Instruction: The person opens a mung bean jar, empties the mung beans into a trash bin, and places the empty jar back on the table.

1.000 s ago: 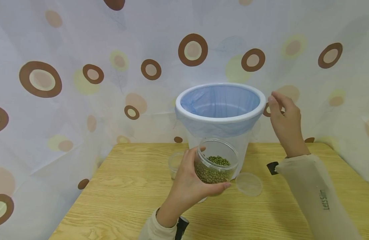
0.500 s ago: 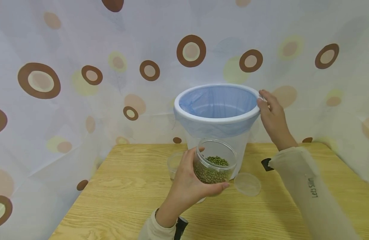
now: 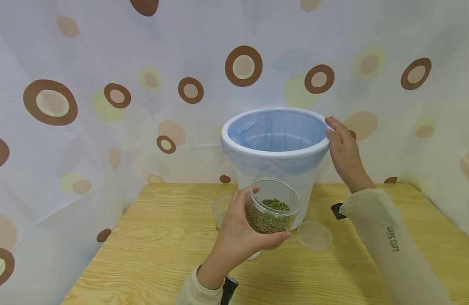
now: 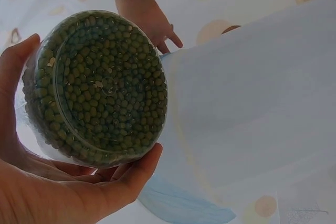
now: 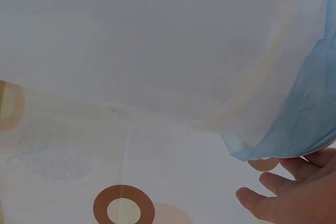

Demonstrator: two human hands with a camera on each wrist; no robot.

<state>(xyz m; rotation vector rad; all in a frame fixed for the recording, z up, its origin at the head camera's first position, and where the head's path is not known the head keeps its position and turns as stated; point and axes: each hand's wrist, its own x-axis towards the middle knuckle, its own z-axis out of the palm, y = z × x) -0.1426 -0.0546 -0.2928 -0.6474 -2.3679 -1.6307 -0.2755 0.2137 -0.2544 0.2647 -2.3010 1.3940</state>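
My left hand [image 3: 232, 233] grips a clear plastic jar [image 3: 278, 186] from its left side and underneath, above the table. The jar has no lid on and leans with its mouth toward the far side. Green mung beans [image 3: 275, 205] fill its lower part; they show through the base in the left wrist view. My right hand [image 3: 346, 156] touches the right side of the rim of a white bin [image 3: 274, 153], fingers mostly straight. A blue bin liner [image 3: 272, 166] lines the bin and folds over its outside. In the right wrist view, the fingertips [image 5: 270, 182] lie near the liner's edge.
A round translucent lid [image 3: 314, 236] lies on the wooden table [image 3: 150, 250] right of the jar. Another clear container [image 3: 220, 207] stands behind my left hand. A whitish edge [image 3: 255, 255] peeks out below that hand. A patterned curtain [image 3: 143, 55] hangs behind.
My right hand has moved left from beside the bin to its rim and now touches it. My left hand and the jar stay nearly where they were.
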